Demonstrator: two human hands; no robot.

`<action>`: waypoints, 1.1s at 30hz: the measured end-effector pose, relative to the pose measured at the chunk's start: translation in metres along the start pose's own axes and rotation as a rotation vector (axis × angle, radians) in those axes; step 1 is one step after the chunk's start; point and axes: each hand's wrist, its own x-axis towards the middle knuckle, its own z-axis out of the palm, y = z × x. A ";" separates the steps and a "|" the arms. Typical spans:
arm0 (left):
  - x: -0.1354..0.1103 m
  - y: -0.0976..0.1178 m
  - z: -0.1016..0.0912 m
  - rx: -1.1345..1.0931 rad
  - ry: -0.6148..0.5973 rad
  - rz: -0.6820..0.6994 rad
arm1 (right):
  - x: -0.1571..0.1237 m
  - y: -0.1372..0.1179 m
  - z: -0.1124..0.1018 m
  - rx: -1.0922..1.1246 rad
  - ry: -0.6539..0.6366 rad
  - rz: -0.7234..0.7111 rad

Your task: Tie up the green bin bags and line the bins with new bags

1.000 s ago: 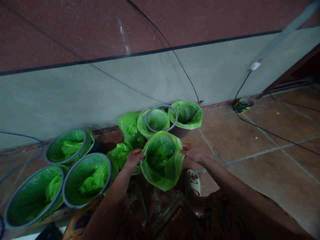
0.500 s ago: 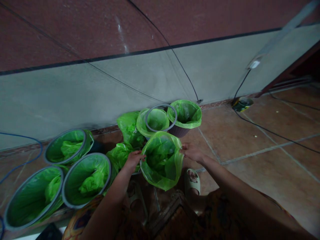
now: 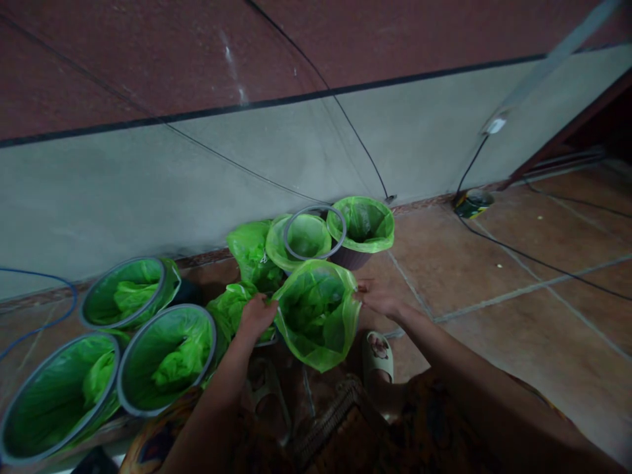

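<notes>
A bin lined with a green plastic bag (image 3: pixel 316 313) stands on the floor in front of me, the bag's edge folded down over the rim. My left hand (image 3: pixel 255 316) is closed on the bag's left edge. My right hand (image 3: pixel 378 297) pinches the bag's right edge against the rim. Just behind stand another lined bin with a loose grey ring (image 3: pixel 309 234) on it and a dark bin with a green bag (image 3: pixel 362 227). A crumpled green bag (image 3: pixel 251 253) lies to the left of those.
Three grey-rimmed bins with green liners (image 3: pixel 165 352) (image 3: pixel 129 293) (image 3: pixel 54 392) lie tilted at the left. A grey wall runs behind, with black cables down it. A roll of tape (image 3: pixel 471 203) and cables lie on the brown tile floor at right. My sandalled foot (image 3: pixel 378 355) and a wicker edge (image 3: pixel 328 415) are near.
The view has shifted slightly left. My left hand slid a little down and left along the bag's edge. The right hand stayed on the right edge.
</notes>
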 end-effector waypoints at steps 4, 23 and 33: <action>-0.014 0.014 -0.022 0.265 0.072 0.012 | 0.003 -0.001 -0.006 -0.030 0.026 0.021; 0.001 -0.006 0.007 -0.081 -0.198 0.100 | 0.011 0.000 -0.008 -0.121 0.053 -0.034; -0.016 0.007 0.003 -0.467 -0.571 0.049 | 0.007 -0.004 -0.007 -0.213 0.070 -0.100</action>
